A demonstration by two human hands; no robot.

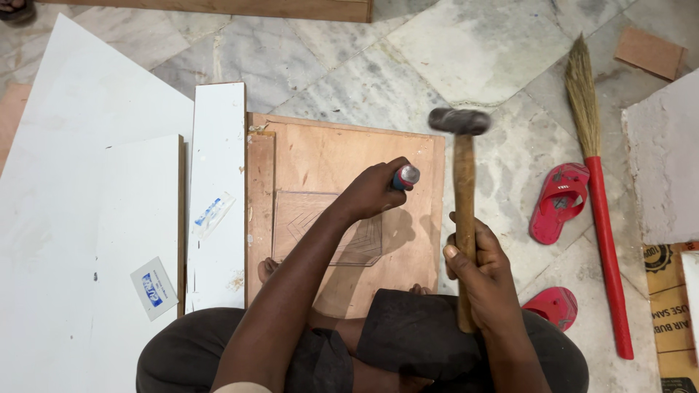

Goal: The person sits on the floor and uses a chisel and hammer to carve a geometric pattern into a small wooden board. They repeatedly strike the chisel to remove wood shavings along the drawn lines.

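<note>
My left hand grips a chisel with a red and blue handle and a metal cap, held upright over a brown plywood board. A carved panel with line patterns lies on the board under the chisel. My right hand holds a wooden-handled hammer. Its dark head is raised and blurred, up and to the right of the chisel's cap. I sit cross-legged at the board's near edge.
White laminate sheets and a narrow white strip lie to the left. A broom with a red handle and two red slippers lie on the marble floor at right. A cardboard box stands at the far right.
</note>
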